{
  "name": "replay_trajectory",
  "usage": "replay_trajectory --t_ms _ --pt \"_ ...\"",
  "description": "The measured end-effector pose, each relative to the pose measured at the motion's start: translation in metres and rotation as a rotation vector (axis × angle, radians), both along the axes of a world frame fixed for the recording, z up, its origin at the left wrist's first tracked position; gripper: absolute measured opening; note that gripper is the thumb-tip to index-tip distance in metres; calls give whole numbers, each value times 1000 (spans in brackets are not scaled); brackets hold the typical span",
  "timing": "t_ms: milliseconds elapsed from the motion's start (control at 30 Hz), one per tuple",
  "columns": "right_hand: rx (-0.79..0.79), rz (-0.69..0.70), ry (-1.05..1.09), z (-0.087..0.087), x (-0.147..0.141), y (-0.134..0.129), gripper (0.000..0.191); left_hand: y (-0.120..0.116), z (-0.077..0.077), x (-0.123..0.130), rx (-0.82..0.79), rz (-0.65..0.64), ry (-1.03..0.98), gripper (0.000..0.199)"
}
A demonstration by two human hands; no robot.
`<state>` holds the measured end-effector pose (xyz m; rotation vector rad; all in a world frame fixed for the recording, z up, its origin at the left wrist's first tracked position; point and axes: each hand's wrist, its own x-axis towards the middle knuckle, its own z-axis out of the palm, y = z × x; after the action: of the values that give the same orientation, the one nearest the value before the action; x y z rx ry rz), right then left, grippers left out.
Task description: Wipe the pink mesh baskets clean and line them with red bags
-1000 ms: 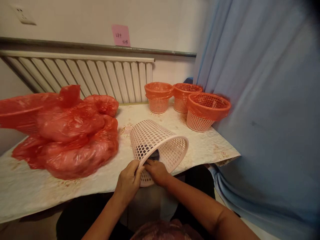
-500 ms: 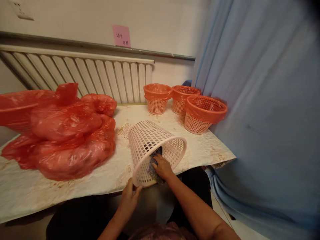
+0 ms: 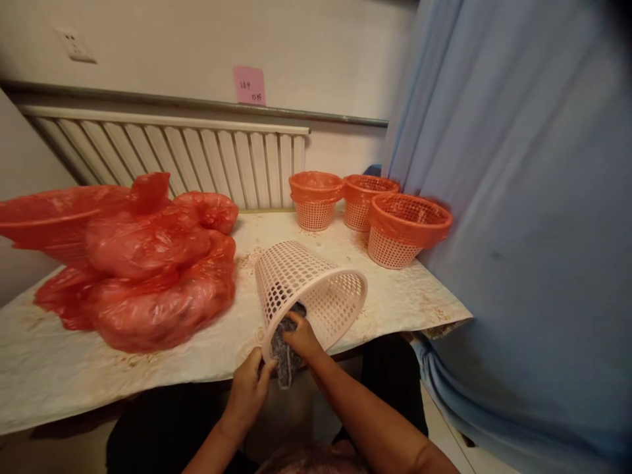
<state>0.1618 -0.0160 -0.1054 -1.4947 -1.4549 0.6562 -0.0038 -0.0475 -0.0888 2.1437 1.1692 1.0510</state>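
A pale pink perforated basket (image 3: pixel 291 270) lies on its side at the front edge of the table, its mouth turned toward me. My left hand (image 3: pixel 249 387) grips the near-left part of its rim between thumb and fingers. Inside the mouth, my right hand (image 3: pixel 299 337) is closed on a dark grey speckled cloth (image 3: pixel 285 352), pressed against the inner wall near the rim. Part of the cloth hangs out over the rim, and my fingertips are partly hidden in it.
Red plastic bags (image 3: pixel 162 283) are heaped at the left. Three baskets lined with red bags (image 3: pixel 316 187) stand at the back right. A blue curtain (image 3: pixel 513 250) hangs along the right side, and a radiator (image 3: pixel 197 158) is behind the table (image 3: pixel 415 303).
My right hand and the cloth have moved left along the basket's mouth, toward my left hand. More cloth hangs over the rim. The whole view has shifted slightly.
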Motion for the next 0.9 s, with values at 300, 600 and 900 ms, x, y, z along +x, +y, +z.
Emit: replay_trajectory --t_ms 300,600,900 --pt "-114 233 -938 16 52 -13 25 10 48 -18 51 80 179 19" --pt "27 92 -693 12 69 -4 60 15 64 -1 -69 -75 120 24" --pt "118 -125 -356 -6 62 37 74 15 57 -7 -134 -83 102 23"
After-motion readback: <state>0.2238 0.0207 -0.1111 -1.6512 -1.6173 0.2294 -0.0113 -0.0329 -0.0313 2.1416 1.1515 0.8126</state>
